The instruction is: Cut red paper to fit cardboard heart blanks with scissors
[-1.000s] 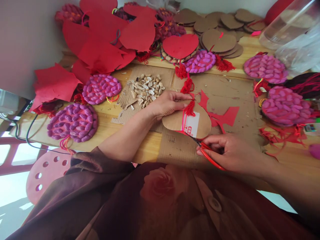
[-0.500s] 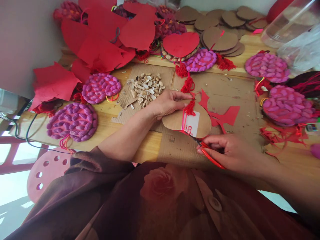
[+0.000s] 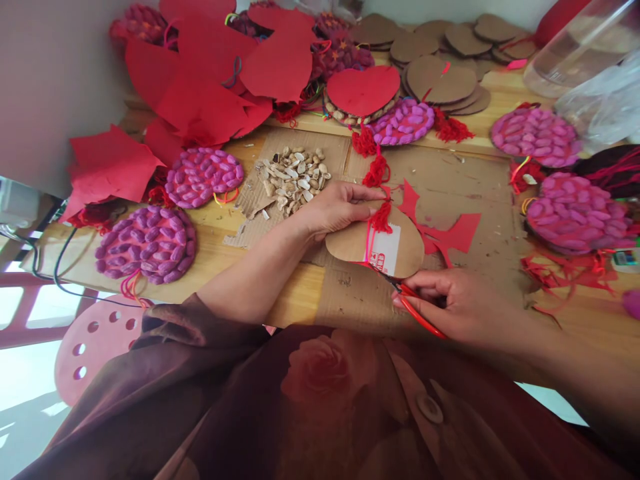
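Observation:
A brown cardboard heart (image 3: 350, 244) with a white printed label (image 3: 389, 248) lies on the cardboard mat before me. Pink cord (image 3: 371, 243) runs down over it to the notch at its near edge. At its far tip, the thumb and finger of my left hand (image 3: 337, 208) pinch the cord of a red tassel (image 3: 381, 217). My right hand (image 3: 440, 300) is closed around red-handled pliers (image 3: 417, 310). The dark tip of the pliers meets the cord at the notch; whether the jaws are closed is too small to tell.
Peanut shells (image 3: 295, 177) are heaped beyond my left hand. Red paper scraps (image 3: 450, 233) lie right of the heart. Purple-studded hearts (image 3: 145, 243) sit at both sides. Red paper sheets (image 3: 200, 73) and stacked cardboard hearts (image 3: 440, 80) fill the back, near a clear plastic container (image 3: 565, 57).
Hardly anything differs. The whole view has shifted by a few pixels; both hands, the pliers and the cardboard heart keep the same positions relative to each other.

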The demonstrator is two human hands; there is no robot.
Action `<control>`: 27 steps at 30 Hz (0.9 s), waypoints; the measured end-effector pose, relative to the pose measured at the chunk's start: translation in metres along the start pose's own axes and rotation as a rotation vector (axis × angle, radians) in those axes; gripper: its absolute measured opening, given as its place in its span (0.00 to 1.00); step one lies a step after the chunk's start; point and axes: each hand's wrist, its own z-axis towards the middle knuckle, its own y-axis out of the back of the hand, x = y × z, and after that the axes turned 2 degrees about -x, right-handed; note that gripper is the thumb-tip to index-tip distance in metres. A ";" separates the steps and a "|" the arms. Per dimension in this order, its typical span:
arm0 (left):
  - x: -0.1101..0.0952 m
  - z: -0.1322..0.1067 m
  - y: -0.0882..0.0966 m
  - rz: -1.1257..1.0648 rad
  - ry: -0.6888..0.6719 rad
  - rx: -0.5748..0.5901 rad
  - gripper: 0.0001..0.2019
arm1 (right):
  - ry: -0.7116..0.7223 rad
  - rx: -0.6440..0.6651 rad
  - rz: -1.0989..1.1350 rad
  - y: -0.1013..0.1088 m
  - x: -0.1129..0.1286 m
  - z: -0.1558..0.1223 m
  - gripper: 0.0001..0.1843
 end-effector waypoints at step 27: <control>-0.007 0.005 -0.001 -0.328 -0.213 -0.243 0.17 | -0.167 -0.439 1.190 -0.026 0.011 0.037 0.16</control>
